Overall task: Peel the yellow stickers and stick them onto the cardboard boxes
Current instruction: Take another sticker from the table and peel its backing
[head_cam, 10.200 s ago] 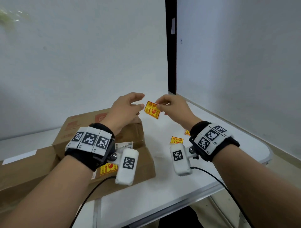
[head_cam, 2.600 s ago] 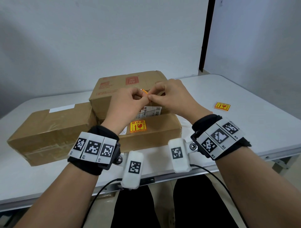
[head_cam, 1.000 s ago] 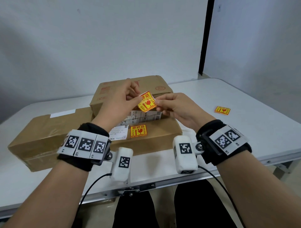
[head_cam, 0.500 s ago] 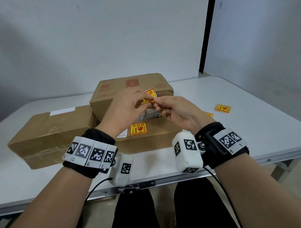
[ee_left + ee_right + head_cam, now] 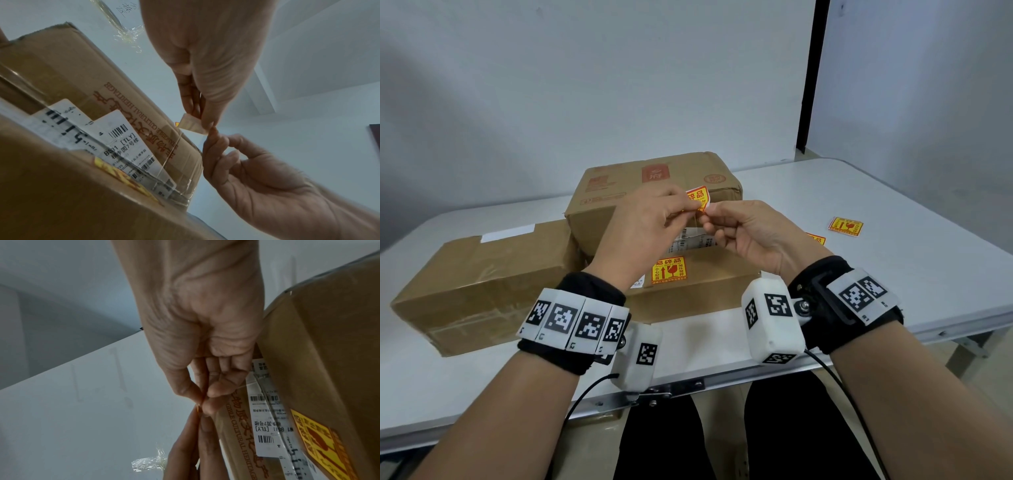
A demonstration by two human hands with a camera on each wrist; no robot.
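A yellow sticker [image 5: 698, 197] with red print is held in the air between both hands, above the cardboard boxes. My left hand [image 5: 688, 209] pinches it from the left, and most of it is hidden behind those fingers. My right hand [image 5: 709, 216] pinches its lower right corner with thumb and forefinger. In the left wrist view the pale back of the sticker [image 5: 190, 125] shows under my left fingertips [image 5: 206, 123], with my right fingertips [image 5: 213, 135] at its corner. The front box [image 5: 705, 291] carries a stuck yellow sticker [image 5: 669, 270].
A taller box [image 5: 654, 178] stands behind the front one and a long box [image 5: 482, 274] lies at the left. Two loose yellow stickers [image 5: 845, 226] [image 5: 817, 238] lie on the white table [image 5: 893, 274] at the right. A wall rises behind the table.
One second ago the sticker faced me, flat between the hands. Now the hands have closed together, the sticker stands more on edge, and my right fingers work at its corner.
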